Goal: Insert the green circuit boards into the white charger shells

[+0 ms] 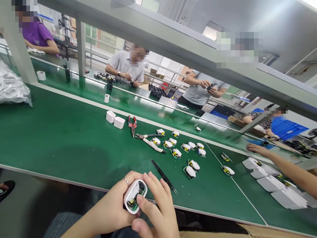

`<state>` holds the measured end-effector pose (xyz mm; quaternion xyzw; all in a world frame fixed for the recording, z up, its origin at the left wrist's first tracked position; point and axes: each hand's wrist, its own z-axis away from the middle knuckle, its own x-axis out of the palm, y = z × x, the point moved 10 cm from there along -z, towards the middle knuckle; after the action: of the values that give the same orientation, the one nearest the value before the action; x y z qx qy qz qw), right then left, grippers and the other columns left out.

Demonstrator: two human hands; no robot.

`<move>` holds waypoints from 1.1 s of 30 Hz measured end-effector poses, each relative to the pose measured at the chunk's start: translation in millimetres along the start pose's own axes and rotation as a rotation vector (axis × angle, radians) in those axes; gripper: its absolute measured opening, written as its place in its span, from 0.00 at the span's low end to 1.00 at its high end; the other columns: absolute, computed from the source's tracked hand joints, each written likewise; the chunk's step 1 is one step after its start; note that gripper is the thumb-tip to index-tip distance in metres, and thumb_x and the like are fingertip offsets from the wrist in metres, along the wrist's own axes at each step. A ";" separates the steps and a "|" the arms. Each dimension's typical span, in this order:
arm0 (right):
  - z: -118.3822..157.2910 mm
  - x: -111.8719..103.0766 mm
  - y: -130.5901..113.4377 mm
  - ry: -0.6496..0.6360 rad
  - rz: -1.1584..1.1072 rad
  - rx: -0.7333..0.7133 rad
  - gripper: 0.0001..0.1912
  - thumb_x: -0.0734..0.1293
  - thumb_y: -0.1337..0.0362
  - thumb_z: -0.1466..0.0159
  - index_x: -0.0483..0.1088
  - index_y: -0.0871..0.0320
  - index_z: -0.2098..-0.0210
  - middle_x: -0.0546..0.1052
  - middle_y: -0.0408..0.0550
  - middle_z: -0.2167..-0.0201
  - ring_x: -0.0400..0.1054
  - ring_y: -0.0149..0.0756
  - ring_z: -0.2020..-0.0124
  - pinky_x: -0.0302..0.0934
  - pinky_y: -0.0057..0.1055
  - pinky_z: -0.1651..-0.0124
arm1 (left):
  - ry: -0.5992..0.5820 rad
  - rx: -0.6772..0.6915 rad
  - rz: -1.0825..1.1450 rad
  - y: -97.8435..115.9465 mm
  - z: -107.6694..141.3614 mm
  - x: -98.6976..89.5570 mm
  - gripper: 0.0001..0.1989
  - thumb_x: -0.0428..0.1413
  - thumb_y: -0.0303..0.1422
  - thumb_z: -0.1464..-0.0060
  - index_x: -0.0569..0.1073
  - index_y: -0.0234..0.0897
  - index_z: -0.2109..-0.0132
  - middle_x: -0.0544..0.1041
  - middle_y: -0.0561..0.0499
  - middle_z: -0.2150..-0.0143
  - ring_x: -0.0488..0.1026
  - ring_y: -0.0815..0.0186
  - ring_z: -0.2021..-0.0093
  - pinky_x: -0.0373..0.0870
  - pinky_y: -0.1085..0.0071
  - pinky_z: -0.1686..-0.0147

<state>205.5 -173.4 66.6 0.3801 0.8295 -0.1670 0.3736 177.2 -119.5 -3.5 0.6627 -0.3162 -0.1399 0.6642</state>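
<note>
My left hand (111, 205) is closed around a white oval plastic housing (125, 197), its open end turned up towards me. A circuit board with dark and yellow parts (132, 201) shows inside. My right hand (158, 206) is on the same housing: one fingertip presses at the board inside the rim, other fingers rest against the outer far side. The right thumb is bent below, apart from the rim. Beyond my hands lie black tweezers (163, 176) and several small circuit boards with white tops (190, 172). White-handled cutters (151, 143) and red-and-black pliers (132, 125) lie farther back.
Two white housings (119, 122) stand left of the pliers. A clear plastic bag (13, 84) lies far left. On the right, a co-worker's arm (284, 165) reaches over several white housings (274, 186). A metal frame beam (173, 43) crosses overhead; other people work across the green bench (61, 132).
</note>
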 end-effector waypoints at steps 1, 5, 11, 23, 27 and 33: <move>-0.7 0.6 3.9 -0.011 -0.057 0.034 0.17 0.49 0.53 0.39 0.59 0.57 0.62 0.67 0.58 0.55 0.60 0.44 0.52 0.55 0.44 0.56 | -0.014 -0.002 0.039 -2.4 -0.8 1.2 0.22 0.51 0.20 0.64 0.58 0.38 0.58 0.62 0.55 0.67 0.61 0.69 0.66 0.58 0.74 0.67; -6.0 1.2 19.1 -0.043 -0.289 0.184 0.22 0.47 0.49 0.40 0.57 0.58 0.58 0.69 0.53 0.60 0.64 0.38 0.58 0.59 0.36 0.60 | -0.078 -0.021 0.113 -6.0 -2.1 8.2 0.23 0.50 0.18 0.68 0.60 0.36 0.59 0.60 0.56 0.71 0.58 0.72 0.71 0.55 0.77 0.72; -16.6 -2.2 16.1 -0.082 -0.200 0.150 0.22 0.47 0.50 0.39 0.61 0.60 0.63 0.69 0.50 0.67 0.64 0.34 0.67 0.56 0.34 0.64 | -0.125 -0.062 0.116 -2.5 -1.8 14.9 0.19 0.51 0.21 0.64 0.61 0.34 0.60 0.60 0.56 0.70 0.56 0.73 0.71 0.55 0.78 0.72; -15.9 -2.3 24.8 -0.054 -0.200 0.165 0.22 0.47 0.50 0.39 0.62 0.60 0.66 0.69 0.48 0.70 0.64 0.32 0.70 0.53 0.36 0.61 | -0.138 -0.119 0.034 -9.2 -2.8 14.3 0.21 0.49 0.19 0.65 0.61 0.37 0.59 0.62 0.57 0.68 0.59 0.73 0.69 0.57 0.78 0.71; -16.6 4.6 24.1 -0.083 -0.214 0.177 0.22 0.48 0.49 0.40 0.63 0.59 0.65 0.67 0.49 0.70 0.63 0.33 0.70 0.56 0.35 0.64 | -0.152 -0.099 0.102 -6.5 -6.0 14.7 0.20 0.50 0.19 0.64 0.61 0.37 0.60 0.62 0.57 0.68 0.59 0.72 0.68 0.57 0.78 0.70; -12.0 12.7 32.3 0.008 -0.486 0.312 0.25 0.47 0.44 0.43 0.66 0.54 0.71 0.63 0.47 0.66 0.62 0.34 0.67 0.59 0.30 0.69 | -0.132 -0.125 0.063 -9.1 -8.9 9.9 0.22 0.54 0.20 0.67 0.61 0.37 0.61 0.61 0.56 0.68 0.60 0.69 0.66 0.58 0.76 0.68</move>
<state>218.6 -139.1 65.3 0.2239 0.8619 -0.3758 0.2564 192.2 -119.3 -9.2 0.5989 -0.3705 -0.1818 0.6862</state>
